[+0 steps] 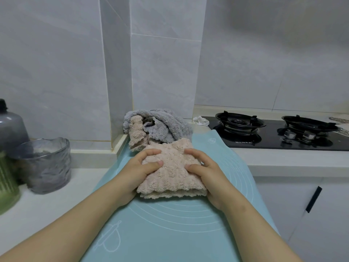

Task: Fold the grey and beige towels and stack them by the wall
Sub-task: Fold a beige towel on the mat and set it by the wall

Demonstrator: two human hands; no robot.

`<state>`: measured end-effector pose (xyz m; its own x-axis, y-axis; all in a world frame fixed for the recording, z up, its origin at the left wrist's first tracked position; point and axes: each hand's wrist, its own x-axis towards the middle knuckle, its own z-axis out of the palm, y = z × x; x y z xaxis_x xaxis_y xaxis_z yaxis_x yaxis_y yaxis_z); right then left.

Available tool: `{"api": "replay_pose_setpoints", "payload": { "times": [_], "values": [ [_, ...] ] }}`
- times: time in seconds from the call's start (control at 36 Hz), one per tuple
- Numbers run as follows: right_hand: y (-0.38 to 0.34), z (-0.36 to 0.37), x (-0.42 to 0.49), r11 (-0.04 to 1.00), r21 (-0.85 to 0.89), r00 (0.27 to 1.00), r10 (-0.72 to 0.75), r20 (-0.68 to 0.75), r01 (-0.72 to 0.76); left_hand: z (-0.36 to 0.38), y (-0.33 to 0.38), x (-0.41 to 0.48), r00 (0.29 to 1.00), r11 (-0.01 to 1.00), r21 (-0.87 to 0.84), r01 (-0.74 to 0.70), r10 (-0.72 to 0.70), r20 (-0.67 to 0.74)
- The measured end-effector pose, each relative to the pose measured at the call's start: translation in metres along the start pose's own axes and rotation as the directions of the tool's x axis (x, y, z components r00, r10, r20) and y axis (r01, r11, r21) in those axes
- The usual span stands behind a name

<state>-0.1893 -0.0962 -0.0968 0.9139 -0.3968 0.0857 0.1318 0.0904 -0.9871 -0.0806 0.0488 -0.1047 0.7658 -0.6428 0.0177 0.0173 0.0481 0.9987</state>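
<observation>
My left hand (143, 167) and right hand (205, 171) clamp the folded beige towel (171, 174) at its 9 and 3 o'clock edges, thumbs on top. It looks light, soft and floppy, so gripping both sides should hold the layers. Plush and ribbed, it sits on the blue mat (170, 224), with the crumpled grey towel (164, 121) at 12 o'clock by the wall (164, 72).

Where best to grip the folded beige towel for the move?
Probably its two side edges, a hand from each side, thumbs on top. The folded beige towel shows loose layered edges toward the person; side pinches, as left hand and right hand grip now, trap every layer.
</observation>
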Motion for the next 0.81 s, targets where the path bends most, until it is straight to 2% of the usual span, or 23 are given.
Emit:
{"api": "replay_pose_setpoints", "payload": {
  "times": [0.31, 0.61, 0.81],
  "values": [
    [0.000, -0.001, -0.001, 0.999, 0.005, 0.998, 0.043, -0.039, -0.043, 0.002, 0.004, -0.004, 1.000, 0.999, -0.032, 0.004, -0.004, 0.002],
    [0.002, -0.002, 0.005, 0.992, -0.077, 0.991, 0.095, -0.096, -0.102, 0.003, -0.001, -0.001, 0.998, 0.999, 0.035, -0.034, 0.035, -0.042],
    [-0.002, -0.015, 0.007, 0.979, 0.050, 0.968, 0.201, -0.148, -0.196, 0.018, 0.012, 0.009, 0.996, 0.986, 0.156, -0.052, 0.062, -0.060]
  ]
}}
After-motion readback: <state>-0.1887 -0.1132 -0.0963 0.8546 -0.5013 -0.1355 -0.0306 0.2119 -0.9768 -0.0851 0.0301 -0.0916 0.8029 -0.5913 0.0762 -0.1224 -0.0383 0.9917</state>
